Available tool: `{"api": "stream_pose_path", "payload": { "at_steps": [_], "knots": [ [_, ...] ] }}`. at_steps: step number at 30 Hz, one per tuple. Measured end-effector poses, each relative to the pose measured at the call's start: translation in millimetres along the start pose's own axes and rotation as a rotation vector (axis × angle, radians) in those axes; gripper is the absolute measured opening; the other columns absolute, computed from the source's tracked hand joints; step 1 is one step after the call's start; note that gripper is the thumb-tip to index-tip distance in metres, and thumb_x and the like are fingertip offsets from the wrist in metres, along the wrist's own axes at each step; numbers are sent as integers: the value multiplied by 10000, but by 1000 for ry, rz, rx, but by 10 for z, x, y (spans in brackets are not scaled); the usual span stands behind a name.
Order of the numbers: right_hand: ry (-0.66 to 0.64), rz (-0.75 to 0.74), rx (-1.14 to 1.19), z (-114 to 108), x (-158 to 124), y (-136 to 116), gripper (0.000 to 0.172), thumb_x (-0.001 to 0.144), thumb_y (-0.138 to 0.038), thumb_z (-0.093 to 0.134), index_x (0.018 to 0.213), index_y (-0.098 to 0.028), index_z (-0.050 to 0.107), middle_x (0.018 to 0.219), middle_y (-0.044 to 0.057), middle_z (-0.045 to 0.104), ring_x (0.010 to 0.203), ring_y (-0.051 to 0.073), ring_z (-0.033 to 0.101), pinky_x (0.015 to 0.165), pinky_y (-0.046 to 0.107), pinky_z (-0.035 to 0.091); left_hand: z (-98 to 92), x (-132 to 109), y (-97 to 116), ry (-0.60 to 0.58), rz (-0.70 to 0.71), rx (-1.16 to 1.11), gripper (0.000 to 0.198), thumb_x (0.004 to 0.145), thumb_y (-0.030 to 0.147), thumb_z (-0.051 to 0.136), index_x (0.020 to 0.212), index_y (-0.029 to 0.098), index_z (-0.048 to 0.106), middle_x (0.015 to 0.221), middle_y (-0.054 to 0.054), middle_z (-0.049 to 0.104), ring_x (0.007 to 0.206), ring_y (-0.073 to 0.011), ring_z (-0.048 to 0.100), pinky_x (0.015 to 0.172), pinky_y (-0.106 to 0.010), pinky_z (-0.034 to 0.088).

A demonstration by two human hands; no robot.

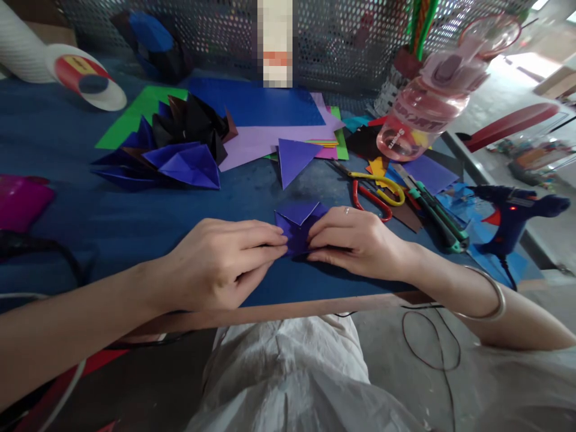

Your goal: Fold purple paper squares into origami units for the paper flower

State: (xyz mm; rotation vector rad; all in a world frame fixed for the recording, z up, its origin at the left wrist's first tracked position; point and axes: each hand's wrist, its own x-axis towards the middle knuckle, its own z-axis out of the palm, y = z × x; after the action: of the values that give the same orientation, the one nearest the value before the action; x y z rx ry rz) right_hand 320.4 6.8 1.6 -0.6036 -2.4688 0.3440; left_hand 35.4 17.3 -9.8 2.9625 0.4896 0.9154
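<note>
A small folded sheet of purple paper (294,231) lies near the table's front edge, a triangular flap showing at its top. My left hand (231,252) pinches its left side, fingers pressed together. On the opposite side my right hand (355,237), with a ring on one finger, has its fingers closed on the paper's right edge. Just beyond, a folded purple paper triangle (297,159) rests on the table. To the left stand folded paper pieces in purple (184,165) and black (193,123). Parts of the held paper are covered by my fingers.
Scissors (378,189), a green utility knife (438,216) and a dark blue glue gun (513,216) with a lit red light lie at right. Behind them stands a pink water bottle (423,108). Coloured sheets (270,102) lie before a perforated metal panel (207,36).
</note>
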Motion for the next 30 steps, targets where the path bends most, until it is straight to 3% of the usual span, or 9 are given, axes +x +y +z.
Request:
{"api": "stream_pose_path", "payload": {
  "at_steps": [5, 13, 20, 30],
  "knots": [
    [36, 199, 101, 46, 24, -22, 241, 1057, -329, 697, 884, -162, 711, 836, 32, 723, 787, 141, 677, 742, 257, 533, 10, -39, 9, 13, 4, -41, 231, 969, 93, 599, 1102, 201, 754, 1129, -50, 840, 1021, -188, 820, 893, -291, 689],
    [26, 498, -33, 103, 79, -112, 239, 968, -294, 796, 795, -175, 681, 681, -36, 640, 654, 108, 544, 658, 247, 379, 38, -53, -5, 37, -4, -103, 245, 910, 89, 602, 1077, 210, 735, 1114, -48, 836, 986, -197, 821, 839, -292, 685],
    [-9, 588, -91, 105, 136, -163, 274, 913, -264, 854, 744, -179, 655, 631, -49, 587, 637, 108, 515, 654, 260, 343, 42, -58, -13, 41, 18, -106, 213, 945, 85, 584, 1091, 190, 699, 1124, -57, 825, 1009, -183, 811, 878, -301, 676],
    [-55, 635, -27, 77, 178, -141, 288, 903, -247, 863, 727, -177, 645, 630, -55, 586, 629, 98, 503, 662, 266, 340, 14, 5, 12, 21, 16, -78, 249, 993, 109, 567, 1190, 170, 706, 1144, -59, 799, 934, -182, 788, 746, -293, 619]
  ]
}}
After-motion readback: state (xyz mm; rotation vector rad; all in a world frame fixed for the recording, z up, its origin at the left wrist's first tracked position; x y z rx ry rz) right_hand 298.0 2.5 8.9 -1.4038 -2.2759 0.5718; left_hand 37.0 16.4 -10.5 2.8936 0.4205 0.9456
